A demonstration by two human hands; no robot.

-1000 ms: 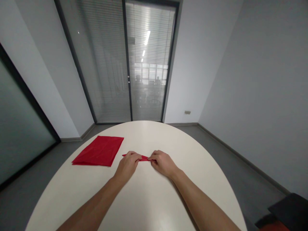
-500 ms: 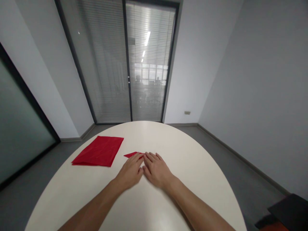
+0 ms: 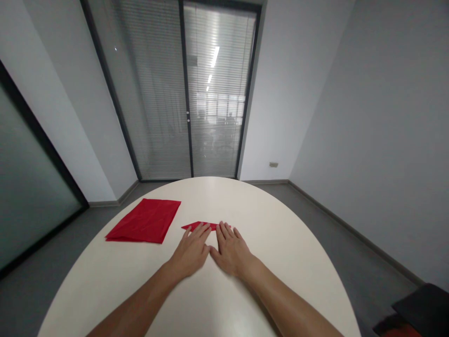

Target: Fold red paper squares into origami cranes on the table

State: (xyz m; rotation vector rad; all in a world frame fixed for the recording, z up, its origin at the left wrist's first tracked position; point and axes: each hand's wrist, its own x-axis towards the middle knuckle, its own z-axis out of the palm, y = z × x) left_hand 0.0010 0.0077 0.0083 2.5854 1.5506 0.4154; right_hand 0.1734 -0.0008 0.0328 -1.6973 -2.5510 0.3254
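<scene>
A narrow piece of folded red paper (image 3: pixel 196 225) lies flat on the white round table, its pointed left end showing. My left hand (image 3: pixel 191 248) rests on it with fingers stretched out over its middle. Just to the right, my right hand (image 3: pixel 229 248) lies palm down, fingers extended across the paper's right part. Both thumbs come close together on the near side of the strip. The fingers hide much of the paper's near edge.
A larger stack of red paper (image 3: pixel 143 221) lies on the left of the white table (image 3: pixel 280 243). Beyond the table stands a glass partition with blinds (image 3: pixel 157 93). At the lower right is a dark object (image 3: pixel 423 306), perhaps a chair.
My right hand's fingers have shifted slightly right along the paper and spread. A gap between the two hands now shows more of the red strip. My left hand has barely moved.
</scene>
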